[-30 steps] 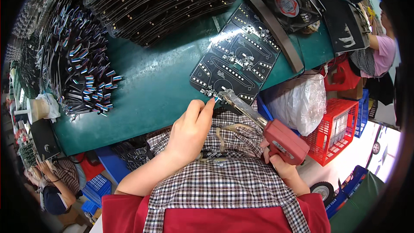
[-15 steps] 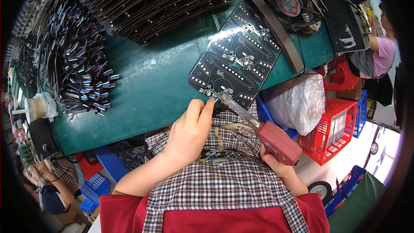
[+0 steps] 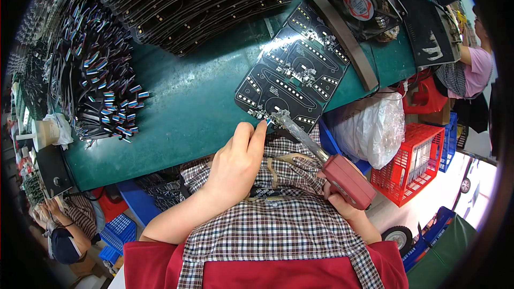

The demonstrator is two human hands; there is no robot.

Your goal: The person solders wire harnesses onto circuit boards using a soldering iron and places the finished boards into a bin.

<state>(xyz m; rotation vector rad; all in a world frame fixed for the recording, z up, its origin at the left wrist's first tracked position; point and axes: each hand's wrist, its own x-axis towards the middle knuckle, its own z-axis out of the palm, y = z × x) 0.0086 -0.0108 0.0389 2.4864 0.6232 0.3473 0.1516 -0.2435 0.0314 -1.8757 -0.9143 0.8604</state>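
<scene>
A black circuit board (image 3: 278,88) with rows of small white LEDs lies slanted on the green table. My left hand (image 3: 234,158) is at its near corner, with thumb and forefinger pinched on a thin wire (image 3: 268,121) with blue and white ends. My right hand (image 3: 345,207) is wrapped round the red handle of a soldering gun (image 3: 350,182). The gun's metal barrel points up and left, its tip over the board's near edge beside my left fingertips. Whether the tip touches the board I cannot tell. Part of my right hand is hidden behind the handle.
A tall stack of similar boards (image 3: 198,5) stands at the back, left of the worked board. Bundled wires (image 3: 101,75) lie at the left. A brown bar (image 3: 342,40) and a black fan (image 3: 364,5) border the board's right. Red crates (image 3: 409,163) stand below right.
The soldering gun has shifted slightly: its tip sits a little farther up the board and its handle a little lower. My left hand has hardly moved.
</scene>
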